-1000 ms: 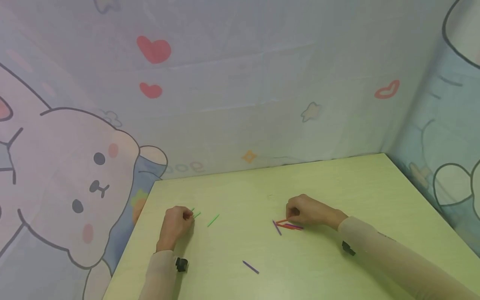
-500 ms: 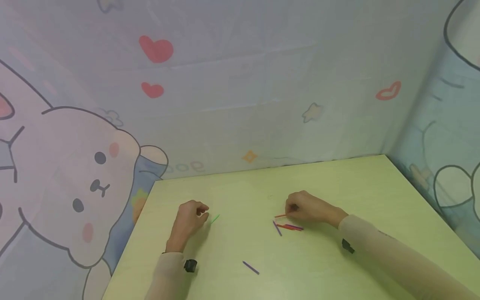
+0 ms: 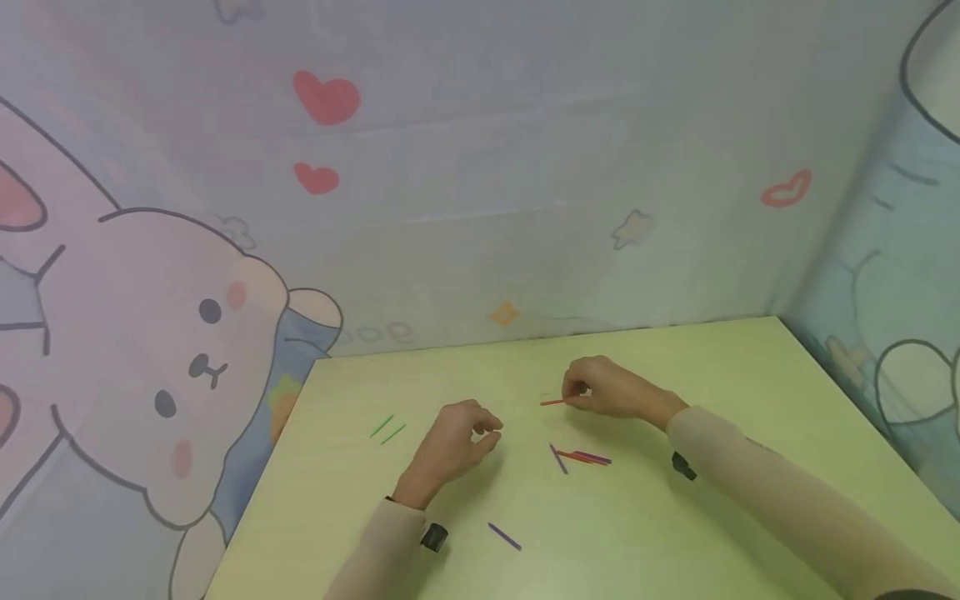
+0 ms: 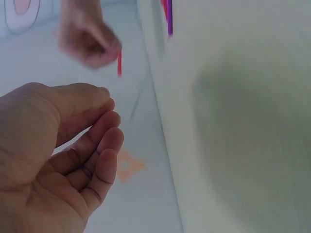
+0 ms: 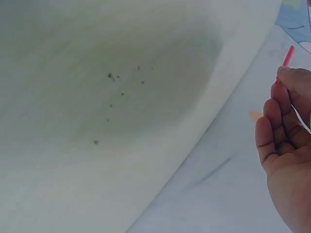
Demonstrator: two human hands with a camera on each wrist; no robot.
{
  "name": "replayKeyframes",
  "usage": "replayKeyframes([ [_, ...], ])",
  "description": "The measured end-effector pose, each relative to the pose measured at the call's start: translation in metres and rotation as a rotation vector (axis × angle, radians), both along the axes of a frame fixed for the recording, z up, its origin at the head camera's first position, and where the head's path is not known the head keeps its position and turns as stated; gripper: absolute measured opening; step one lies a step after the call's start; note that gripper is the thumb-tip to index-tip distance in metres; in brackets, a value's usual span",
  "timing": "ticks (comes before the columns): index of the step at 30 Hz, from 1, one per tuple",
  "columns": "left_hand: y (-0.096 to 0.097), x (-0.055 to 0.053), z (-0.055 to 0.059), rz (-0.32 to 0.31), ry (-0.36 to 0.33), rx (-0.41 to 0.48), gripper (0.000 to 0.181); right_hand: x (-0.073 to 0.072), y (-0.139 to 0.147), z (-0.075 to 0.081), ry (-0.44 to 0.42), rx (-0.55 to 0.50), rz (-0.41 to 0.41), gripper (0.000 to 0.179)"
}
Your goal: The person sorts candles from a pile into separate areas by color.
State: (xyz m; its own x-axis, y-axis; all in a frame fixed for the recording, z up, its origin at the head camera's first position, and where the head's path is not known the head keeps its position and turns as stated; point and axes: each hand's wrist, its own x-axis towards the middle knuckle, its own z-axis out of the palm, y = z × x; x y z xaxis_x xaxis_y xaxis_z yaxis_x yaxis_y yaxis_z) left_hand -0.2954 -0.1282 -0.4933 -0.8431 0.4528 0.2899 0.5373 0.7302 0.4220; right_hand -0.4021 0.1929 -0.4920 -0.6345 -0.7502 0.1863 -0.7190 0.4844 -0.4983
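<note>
My right hand (image 3: pixel 609 387) pinches a thin red stick (image 3: pixel 553 402) between thumb and fingertips, over the back part of the table. In the right wrist view the red stick (image 5: pixel 288 56) juts out past the thumb. My left hand (image 3: pixel 453 446) hovers left of it, fingers loosely bent, holding nothing; the left wrist view shows bare fingertips on this hand (image 4: pixel 73 141). Between and below the hands lies a small heap of red sticks (image 3: pixel 581 457) and a purple stick (image 3: pixel 594 457), with another purple stick (image 3: pixel 558 458) slanting at its left end.
Two green sticks (image 3: pixel 393 434) lie side by side at the left of the pale yellow-green table (image 3: pixel 675 533). A lone purple stick (image 3: pixel 504 536) lies near the front. A printed cloth (image 3: pixel 465 250) hangs behind the table's back edge.
My left hand has moved right from the green sticks, uncovering two; a third is now out of sight. My right hand has carried the red stick away from the heap, toward the back.
</note>
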Motion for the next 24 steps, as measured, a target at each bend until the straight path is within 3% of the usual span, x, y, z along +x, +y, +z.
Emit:
replayKeyframes([
  [8,0.057,-0.002,-0.014,-0.143,-0.012,-0.077,0.022,-0.018,-0.010,-0.001,0.016,0.015,0.013,0.005],
  [10,0.069,-0.004,-0.019,-0.167,0.018,-0.097,0.022,-0.021,-0.013,-0.002,0.019,0.015,0.020,0.004],
  [14,0.093,-0.006,-0.030,-0.202,0.156,-0.171,0.020,-0.027,-0.018,-0.006,0.022,0.019,0.027,0.004],
  [18,0.109,-0.007,-0.038,-0.197,0.263,-0.251,0.018,-0.031,-0.025,-0.009,0.024,0.029,0.026,0.005],
  [24,0.119,-0.004,-0.040,-0.136,0.298,-0.349,0.010,-0.036,-0.031,-0.012,0.023,0.060,0.036,0.004],
])
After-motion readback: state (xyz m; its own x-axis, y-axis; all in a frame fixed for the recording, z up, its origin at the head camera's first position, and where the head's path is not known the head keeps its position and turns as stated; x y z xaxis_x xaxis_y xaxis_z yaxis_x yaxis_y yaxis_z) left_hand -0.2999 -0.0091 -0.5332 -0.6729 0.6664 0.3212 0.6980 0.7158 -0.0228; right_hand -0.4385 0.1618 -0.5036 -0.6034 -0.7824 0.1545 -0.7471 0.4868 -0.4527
